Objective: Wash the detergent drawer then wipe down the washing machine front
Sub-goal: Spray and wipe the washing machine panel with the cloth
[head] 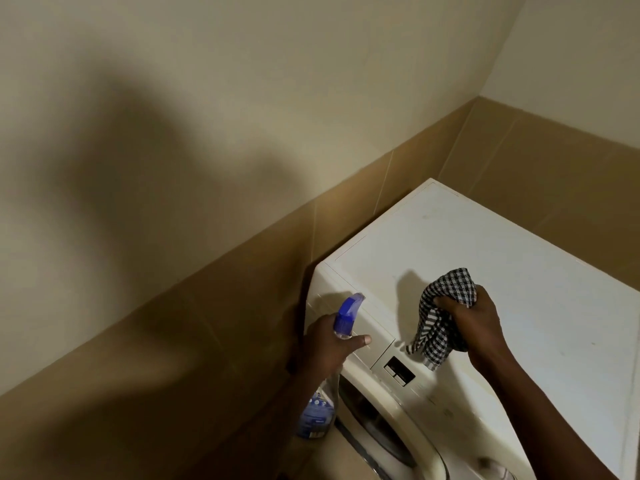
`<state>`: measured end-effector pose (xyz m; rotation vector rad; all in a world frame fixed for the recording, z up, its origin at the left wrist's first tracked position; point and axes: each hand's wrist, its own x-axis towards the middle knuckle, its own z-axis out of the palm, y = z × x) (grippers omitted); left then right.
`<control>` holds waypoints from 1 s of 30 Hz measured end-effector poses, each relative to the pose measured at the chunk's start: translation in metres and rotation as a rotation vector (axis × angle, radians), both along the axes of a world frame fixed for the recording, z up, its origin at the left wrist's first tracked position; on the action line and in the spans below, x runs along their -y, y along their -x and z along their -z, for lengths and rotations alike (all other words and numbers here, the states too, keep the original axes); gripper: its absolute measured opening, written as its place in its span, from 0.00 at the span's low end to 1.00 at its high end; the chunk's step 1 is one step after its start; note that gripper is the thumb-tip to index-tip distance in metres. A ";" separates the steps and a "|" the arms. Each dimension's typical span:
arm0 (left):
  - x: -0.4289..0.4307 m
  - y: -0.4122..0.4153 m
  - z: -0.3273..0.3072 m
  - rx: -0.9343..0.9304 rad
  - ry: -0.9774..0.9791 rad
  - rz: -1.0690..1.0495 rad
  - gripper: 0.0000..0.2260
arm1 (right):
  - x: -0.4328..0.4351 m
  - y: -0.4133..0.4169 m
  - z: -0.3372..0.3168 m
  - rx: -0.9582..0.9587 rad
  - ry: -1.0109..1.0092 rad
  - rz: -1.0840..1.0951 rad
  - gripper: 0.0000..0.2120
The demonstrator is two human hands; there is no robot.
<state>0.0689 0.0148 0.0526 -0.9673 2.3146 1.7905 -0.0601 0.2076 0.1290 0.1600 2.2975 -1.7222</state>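
Observation:
A white front-loading washing machine (485, 271) stands in the corner, seen from above. My left hand (329, 348) grips the neck of a clear spray bottle with a blue nozzle (348, 315), held in front of the closed detergent drawer (367, 327) at the machine's top left. My right hand (474, 327) holds a bunched black-and-white checked cloth (440, 317) just above the front edge of the machine's top, over the control panel (400, 370). Part of the round door (377, 431) shows below.
Brown tiled walls (207, 341) close in behind and left of the machine, with cream wall above. A narrow dark gap runs along the machine's left side. My shadow falls on the left wall.

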 end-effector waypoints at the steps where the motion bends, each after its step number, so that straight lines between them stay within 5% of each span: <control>1: 0.002 0.002 -0.002 -0.001 0.018 -0.014 0.29 | -0.001 0.000 0.001 -0.001 -0.001 0.009 0.16; 10: 0.030 0.022 -0.001 0.000 -0.021 -0.012 0.23 | 0.011 -0.008 0.019 -0.057 -0.059 -0.032 0.20; 13: 0.035 0.018 0.004 -0.027 -0.038 -0.017 0.22 | 0.021 -0.021 0.026 -0.246 -0.240 -0.143 0.24; 20: 0.051 0.013 0.019 -0.071 -0.059 -0.044 0.36 | 0.067 -0.040 0.089 -0.630 -0.614 -0.520 0.29; 25: 0.065 0.017 0.017 -0.011 0.001 -0.068 0.19 | 0.122 -0.014 0.095 -0.792 -0.761 -0.665 0.31; 30: 0.080 0.025 0.016 0.017 -0.002 -0.131 0.22 | 0.127 -0.006 0.097 -0.787 -0.717 -0.634 0.26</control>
